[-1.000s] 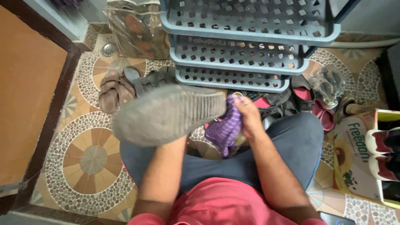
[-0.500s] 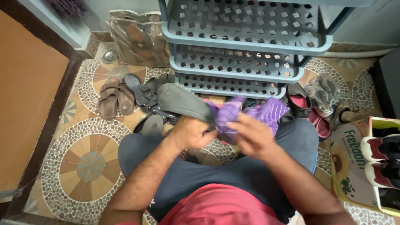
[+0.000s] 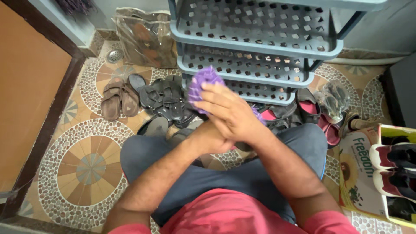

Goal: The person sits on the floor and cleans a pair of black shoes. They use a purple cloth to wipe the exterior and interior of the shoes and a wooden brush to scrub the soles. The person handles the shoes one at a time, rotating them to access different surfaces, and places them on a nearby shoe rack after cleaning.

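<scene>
View: head camera, looking down over the person's lap.
Right hand (image 3: 227, 113): raised at centre, fingers curled round a bunched purple cloth (image 3: 203, 80) and gripping it.
Purple cloth: at the fingertips of the right hand, in front of the lower tiers of the shelf rack; a small fold also shows on the right of the wrist.
Left hand (image 3: 207, 141): directly beneath the right hand and mostly covered by it; whether it is clenched, loose or holding anything cannot be told.
Shelf rack (image 3: 260, 47): blue-grey, perforated, three tiers, on the far side.
Floor (image 3: 86, 167): patterned tile; brown sandals (image 3: 116, 97) far left, black sandals (image 3: 167, 97) just to their right, touching one another in a heap.
Right side: pink-lined shoes (image 3: 310, 104) beneath the rack; an open shoe box (image 3: 359, 169) near right.
Step in hand (judgement): the cloth is being regripped above the lower hand.
Next move (judgement): calls for a firm hold underneath and the cloth spread flat, not bunched.
</scene>
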